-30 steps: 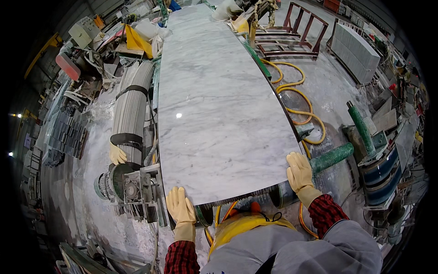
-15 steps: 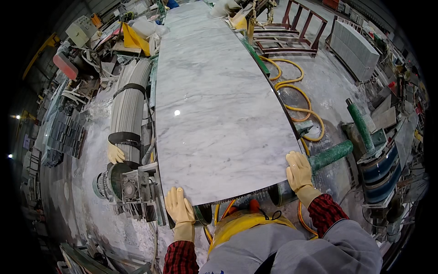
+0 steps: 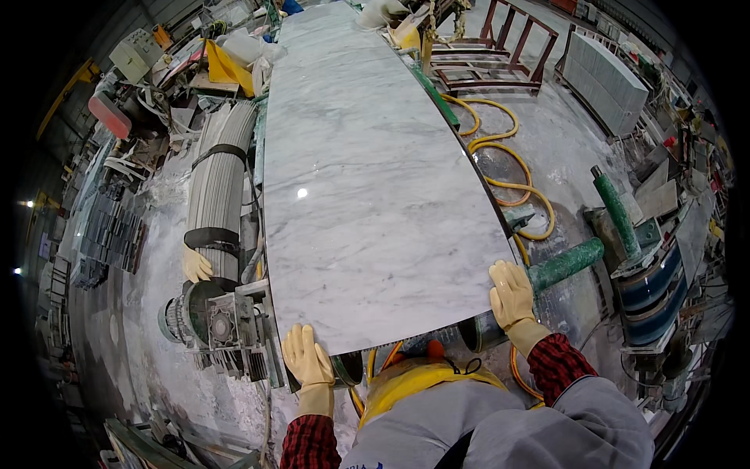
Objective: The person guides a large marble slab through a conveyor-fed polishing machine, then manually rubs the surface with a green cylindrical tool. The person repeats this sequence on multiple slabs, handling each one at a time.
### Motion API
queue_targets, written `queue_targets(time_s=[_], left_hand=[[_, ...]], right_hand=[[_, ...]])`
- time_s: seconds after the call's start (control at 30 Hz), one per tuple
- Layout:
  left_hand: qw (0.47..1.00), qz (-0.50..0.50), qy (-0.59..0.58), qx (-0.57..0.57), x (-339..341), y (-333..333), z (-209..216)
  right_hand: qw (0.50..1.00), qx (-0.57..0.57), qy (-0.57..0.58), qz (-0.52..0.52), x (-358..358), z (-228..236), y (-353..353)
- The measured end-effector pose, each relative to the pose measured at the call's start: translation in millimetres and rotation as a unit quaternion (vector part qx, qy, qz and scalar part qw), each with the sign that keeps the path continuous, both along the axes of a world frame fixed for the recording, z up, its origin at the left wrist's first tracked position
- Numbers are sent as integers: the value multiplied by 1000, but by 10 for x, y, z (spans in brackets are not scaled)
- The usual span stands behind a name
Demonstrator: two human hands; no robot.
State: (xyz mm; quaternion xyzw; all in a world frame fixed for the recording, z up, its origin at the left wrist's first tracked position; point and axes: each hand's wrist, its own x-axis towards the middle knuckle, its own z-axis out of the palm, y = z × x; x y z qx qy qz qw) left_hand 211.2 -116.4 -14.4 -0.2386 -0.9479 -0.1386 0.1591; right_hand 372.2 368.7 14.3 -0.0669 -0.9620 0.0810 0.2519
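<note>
A long, polished white marble slab (image 3: 375,203) with grey veins stretches away in front of me, lying flat on a support with green rollers (image 3: 348,367) showing under its near end. At the near left corner my left hand (image 3: 308,359), in a cream rubber glove, is closed over the slab's edge, fingers on top. My right hand (image 3: 512,295), gloved alike, grips the near right corner, its fingertips on the top face. Both thumbs are mostly hidden. Red-and-black checked sleeves show above the gloves.
Left of the slab are a geared motor (image 3: 223,322), a strapped bundle of grey strips (image 3: 217,172) and a loose cream glove (image 3: 197,264). To the right a green roller (image 3: 568,263) sticks out, with a coiled yellow hose (image 3: 533,187) on the floor. A dark red metal rack (image 3: 488,74) stands beyond.
The slab's near edge and my left hand sit very slightly closer to me. My right hand keeps nearly the same place, and both hands stay on their corners.
</note>
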Motion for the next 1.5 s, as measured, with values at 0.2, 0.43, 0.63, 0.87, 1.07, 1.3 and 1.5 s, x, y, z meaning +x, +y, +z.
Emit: queue_targets(time_s=[0.2, 0.43, 0.63, 0.87, 1.07, 1.3, 1.5], left_hand=[[1000, 1, 0, 3, 23, 18, 38], [1000, -12, 4, 27, 45, 50, 118], [1000, -8, 21, 11, 70, 34, 78], [998, -22, 49, 22, 74, -15, 3], [998, -16, 54, 8, 102, -57, -52], [999, -20, 37, 14, 109, 16, 47], [997, -25, 70, -5, 140, -62, -50]], right_hand=[[1000, 1, 4, 0, 24, -10, -5], [1000, 1, 6, -1, 47, 16, -26], [1000, 1, 5, 0, 62, 21, -33], [1000, 1, 11, 2, 85, 47, -55], [1000, -3, 12, 2, 105, 21, -59], [999, -22, 23, -5, 134, 48, -54], [998, -56, 32, -10, 128, 185, -115]])
